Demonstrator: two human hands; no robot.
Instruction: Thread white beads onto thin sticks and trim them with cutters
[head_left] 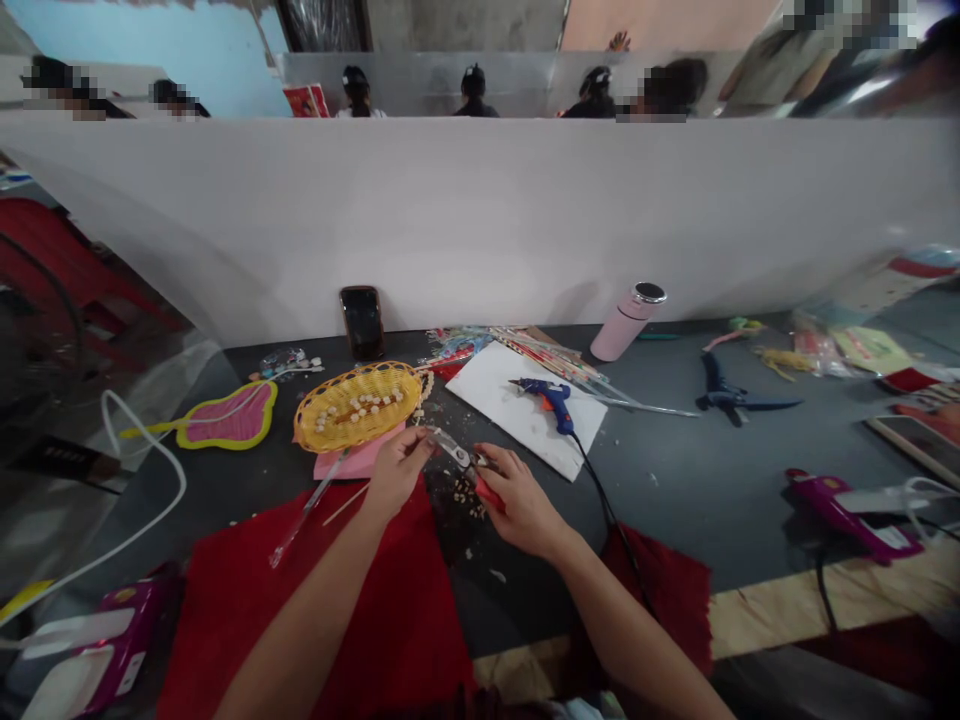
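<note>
My right hand (517,500) is closed around the red grip of red-handled pliers (454,452), whose metal jaws point up and left. At the jaw tips, my left hand (397,465) has thumb and forefinger pinched together; what sits between them is too small to make out. Just behind the left hand stands a yellow woven basket (311,425) with several small whitish pieces in it, partly over a pink sheet (360,458). Small beige bits (471,497) lie scattered on the dark table below the pliers. Red cloth (300,580) spreads under my left forearm.
A blue glue gun (551,398) lies on a white board (487,385), its cord running toward me. Behind are a phone (362,322), bundled strips (536,355) and a pink bottle (628,322). A pink-yellow fan shape (229,415) lies left. A white partition (480,220) closes the back.
</note>
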